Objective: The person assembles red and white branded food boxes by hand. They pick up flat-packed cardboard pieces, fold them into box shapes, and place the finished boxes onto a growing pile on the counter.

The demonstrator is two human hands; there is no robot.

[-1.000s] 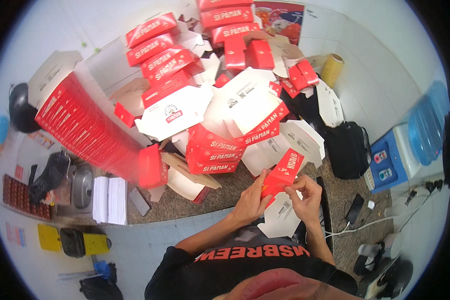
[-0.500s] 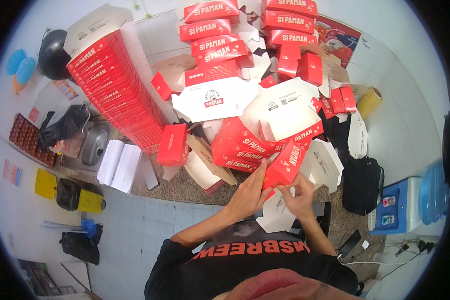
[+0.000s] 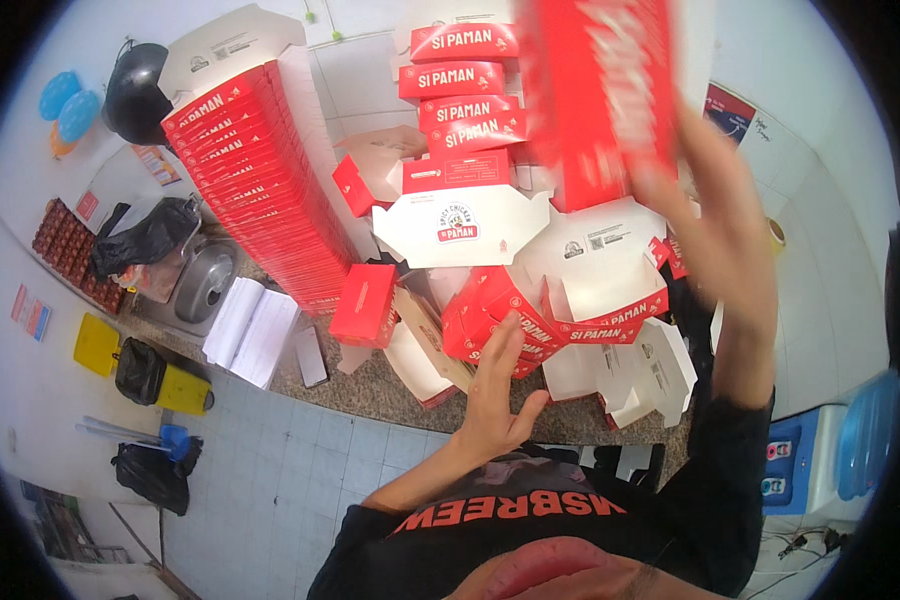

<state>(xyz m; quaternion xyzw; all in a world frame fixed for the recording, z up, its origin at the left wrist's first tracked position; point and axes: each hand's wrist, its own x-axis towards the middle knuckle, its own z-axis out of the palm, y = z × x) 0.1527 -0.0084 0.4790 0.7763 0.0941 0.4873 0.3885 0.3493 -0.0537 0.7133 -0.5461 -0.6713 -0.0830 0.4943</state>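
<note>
My right hand [image 3: 715, 230] is raised high and holds a folded red carton [image 3: 595, 95], blurred, in front of the tall pile of closed red cartons [image 3: 460, 80] at the back. My left hand [image 3: 495, 395] is open, fingers spread, just in front of a heap of folded red-and-white cartons [image 3: 500, 320] on the stone counter [image 3: 370, 385]. Open cartons with white insides [image 3: 610, 265] lie to the right of that hand.
A long leaning row of flat red cartons [image 3: 260, 180] fills the left of the counter. A single red carton [image 3: 363, 305], white papers [image 3: 250, 330], a metal bowl [image 3: 202, 285], a black bag [image 3: 148, 235] and a black helmet [image 3: 135, 90] lie nearby. A water dispenser [image 3: 820, 460] stands lower right.
Earlier both hands held one red carton low in front of me. Now my right hand has lifted it up toward the back pile and my left hand has let go.
</note>
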